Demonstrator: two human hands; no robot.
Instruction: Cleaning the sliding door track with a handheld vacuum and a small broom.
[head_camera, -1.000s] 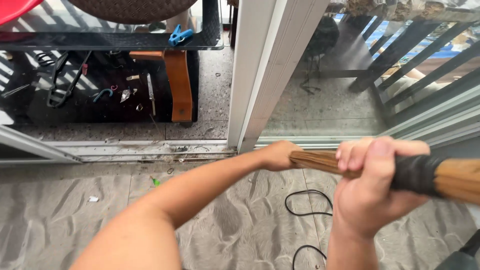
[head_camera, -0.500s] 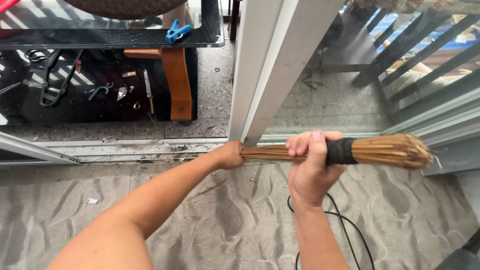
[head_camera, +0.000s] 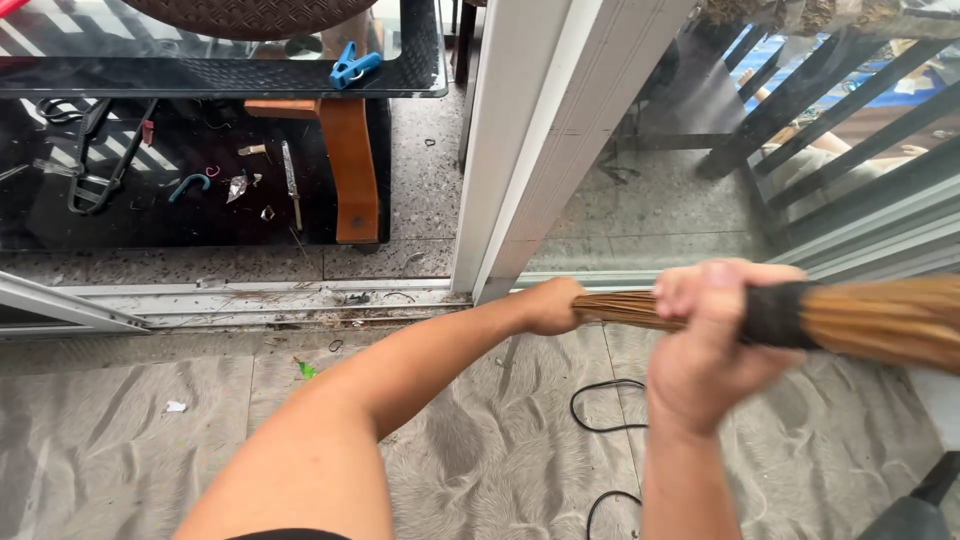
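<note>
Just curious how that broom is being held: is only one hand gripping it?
No, both hands grip the stick broom: the left hand at its thin end, the right hand beside its black binding.

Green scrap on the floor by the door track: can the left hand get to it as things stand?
Probably not right now. The left hand is closed on the butt end of the stick broom, so it is occupied. The green scrap lies on open floor below the left forearm, with nothing covering it.

Stick broom (head_camera: 880, 322): held level, left hand (head_camera: 553, 305) closed on its thin end, right hand (head_camera: 712, 335) clenched beside the black binding (head_camera: 772, 314). Black cable (head_camera: 600, 420) lay below the hands. Door frame (head_camera: 530, 140) stood above the left hand.
</note>
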